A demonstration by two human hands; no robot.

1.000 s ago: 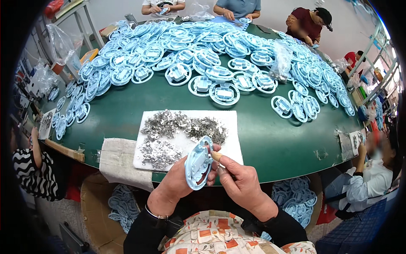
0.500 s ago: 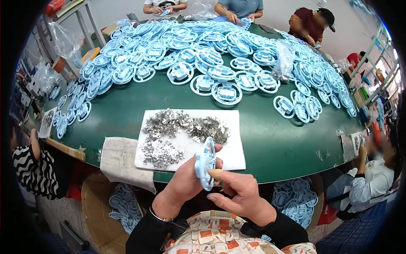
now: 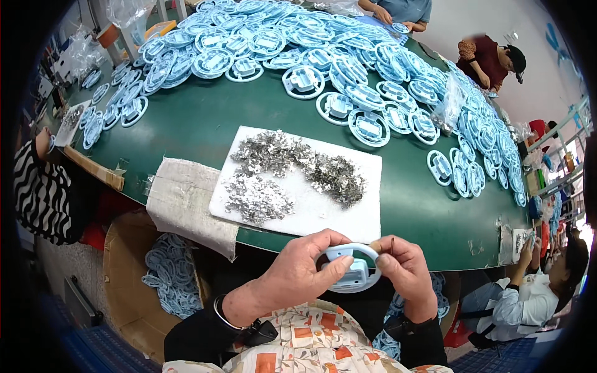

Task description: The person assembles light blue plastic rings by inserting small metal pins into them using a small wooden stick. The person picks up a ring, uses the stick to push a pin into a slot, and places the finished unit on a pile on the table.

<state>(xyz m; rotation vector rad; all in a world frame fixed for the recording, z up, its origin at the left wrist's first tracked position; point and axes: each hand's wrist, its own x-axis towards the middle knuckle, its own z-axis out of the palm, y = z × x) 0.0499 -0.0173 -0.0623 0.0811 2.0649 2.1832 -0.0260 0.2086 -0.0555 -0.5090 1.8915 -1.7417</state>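
Note:
Near the table's front edge, my left hand (image 3: 305, 270) grips the left side of a light-blue plastic wheel-shaped part (image 3: 356, 273), its thumb lying across the rim. The part is a ring with a box-like middle, tilted toward me. My right hand (image 3: 404, 267) pinches the right side of the same ring between thumb and fingers. A tan cover shows on one fingertip there, and a thin dark sliver stands by the fingers, too small to name. Just beyond my hands lies a white foam board (image 3: 305, 217) bearing heaps of small silvery metal clips (image 3: 261, 199).
A heap of similar blue parts (image 3: 267, 40) covers the far side of the green table (image 3: 205, 112). A pale cloth (image 3: 186, 193) hangs over the front edge beside the board. Below stands a cardboard box (image 3: 130, 280) with blue parts. Several other people sit around the table.
The blue part has turned from edge-on to showing its face, and moved lower and right. My left hand has shifted right with it. My right hand now pinches its right rim. The view has swung.

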